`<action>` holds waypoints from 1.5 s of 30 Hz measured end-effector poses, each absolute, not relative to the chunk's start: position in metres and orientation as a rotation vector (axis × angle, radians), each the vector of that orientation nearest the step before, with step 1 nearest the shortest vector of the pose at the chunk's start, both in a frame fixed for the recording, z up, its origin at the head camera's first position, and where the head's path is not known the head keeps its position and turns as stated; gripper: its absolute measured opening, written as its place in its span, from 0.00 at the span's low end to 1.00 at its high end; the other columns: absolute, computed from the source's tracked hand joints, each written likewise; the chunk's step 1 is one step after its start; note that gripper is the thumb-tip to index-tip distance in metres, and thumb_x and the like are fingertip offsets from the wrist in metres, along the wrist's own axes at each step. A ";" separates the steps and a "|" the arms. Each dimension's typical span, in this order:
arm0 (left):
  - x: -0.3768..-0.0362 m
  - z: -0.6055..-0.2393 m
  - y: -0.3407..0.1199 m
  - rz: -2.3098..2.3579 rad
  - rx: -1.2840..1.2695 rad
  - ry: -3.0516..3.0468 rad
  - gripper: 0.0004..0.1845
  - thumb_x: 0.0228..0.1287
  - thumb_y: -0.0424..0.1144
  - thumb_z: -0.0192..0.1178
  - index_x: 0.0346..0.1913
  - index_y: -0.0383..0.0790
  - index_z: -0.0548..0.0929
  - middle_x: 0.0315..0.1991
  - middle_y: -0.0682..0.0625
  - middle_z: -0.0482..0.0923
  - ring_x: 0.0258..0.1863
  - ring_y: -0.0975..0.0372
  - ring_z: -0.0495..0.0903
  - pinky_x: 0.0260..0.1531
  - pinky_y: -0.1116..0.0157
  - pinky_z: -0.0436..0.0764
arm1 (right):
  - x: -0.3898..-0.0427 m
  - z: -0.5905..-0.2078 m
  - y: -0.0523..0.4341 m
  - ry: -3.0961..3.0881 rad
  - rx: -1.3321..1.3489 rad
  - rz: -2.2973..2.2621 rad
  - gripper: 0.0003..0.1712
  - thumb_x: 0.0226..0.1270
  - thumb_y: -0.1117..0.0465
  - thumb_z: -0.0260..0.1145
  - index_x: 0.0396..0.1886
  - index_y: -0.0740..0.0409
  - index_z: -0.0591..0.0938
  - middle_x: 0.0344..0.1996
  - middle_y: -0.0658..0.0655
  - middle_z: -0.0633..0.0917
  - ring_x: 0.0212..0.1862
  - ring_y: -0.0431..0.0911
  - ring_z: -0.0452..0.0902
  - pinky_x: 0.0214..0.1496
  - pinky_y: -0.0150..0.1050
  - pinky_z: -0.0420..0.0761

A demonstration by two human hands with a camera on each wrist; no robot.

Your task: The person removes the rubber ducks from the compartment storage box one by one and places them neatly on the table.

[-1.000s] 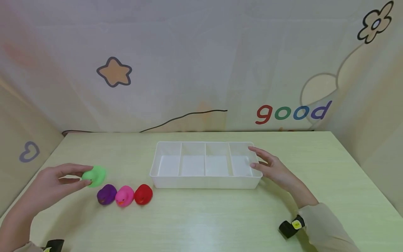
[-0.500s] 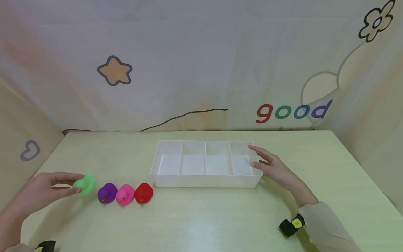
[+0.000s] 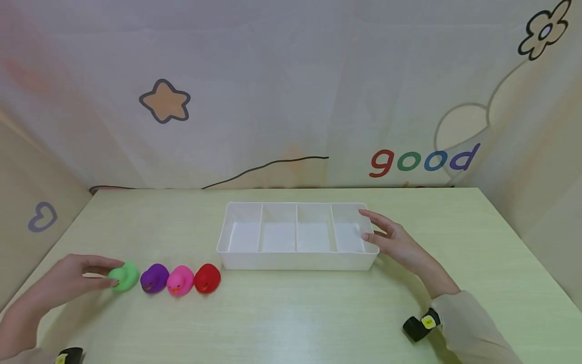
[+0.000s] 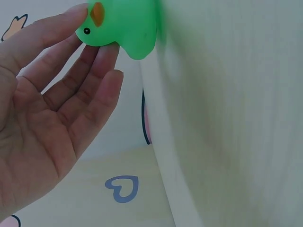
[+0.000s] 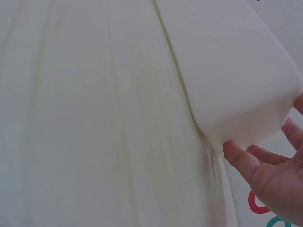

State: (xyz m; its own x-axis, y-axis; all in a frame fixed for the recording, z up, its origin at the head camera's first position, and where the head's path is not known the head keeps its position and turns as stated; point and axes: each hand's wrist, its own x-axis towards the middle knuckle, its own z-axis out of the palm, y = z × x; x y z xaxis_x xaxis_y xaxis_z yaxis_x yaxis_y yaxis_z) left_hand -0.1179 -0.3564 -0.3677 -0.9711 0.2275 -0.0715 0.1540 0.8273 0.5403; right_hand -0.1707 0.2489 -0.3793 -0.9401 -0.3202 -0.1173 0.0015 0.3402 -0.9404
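A green rubber duck point(image 3: 125, 276) stands on the table at the left end of a row with a purple duck point(image 3: 154, 278), a pink duck point(image 3: 180, 281) and a red duck point(image 3: 207, 278). My left hand point(image 3: 111, 273) pinches the green duck between thumb and fingertips. In the left wrist view its fingers point(image 4: 102, 90) lie against the green duck point(image 4: 123, 26), whose orange beak shows. A white four-compartment tray point(image 3: 295, 261) sits mid-table, all its compartments bare. My right hand point(image 3: 379, 233) rests with straight fingers on the tray's right end, and its thumb point(image 5: 236, 153) touches the tray's corner point(image 5: 236, 71).
The pale green table point(image 3: 295, 318) is walled by printed cloth at the back and on both sides. A dark cable point(image 3: 268, 166) runs along the back wall. Black wrist straps point(image 3: 420, 326) show at the near edge.
My left hand has carried the green duck down and towards me, setting it on the table at the left end of the duck row. The right hand and tray have not moved.
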 end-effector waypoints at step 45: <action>-0.112 -0.355 -0.330 1.079 0.376 2.999 0.23 0.55 0.41 0.64 0.53 0.34 0.76 0.43 0.74 0.74 0.40 0.87 0.68 0.35 0.82 0.74 | -0.159 -0.366 0.260 2.432 -0.410 -1.577 0.34 0.68 0.56 0.54 0.70 0.55 0.54 0.69 0.63 0.53 0.64 0.64 0.57 0.54 0.52 0.73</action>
State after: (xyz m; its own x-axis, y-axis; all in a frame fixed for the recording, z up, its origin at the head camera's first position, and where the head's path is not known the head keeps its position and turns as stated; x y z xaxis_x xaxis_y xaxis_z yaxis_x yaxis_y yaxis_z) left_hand -0.1124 -0.3301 -0.3545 -0.9704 0.1959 0.1414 0.2411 0.7467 0.6199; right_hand -0.1589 0.2605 -0.3661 -0.9382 -0.3450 -0.0277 -0.1155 0.3875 -0.9146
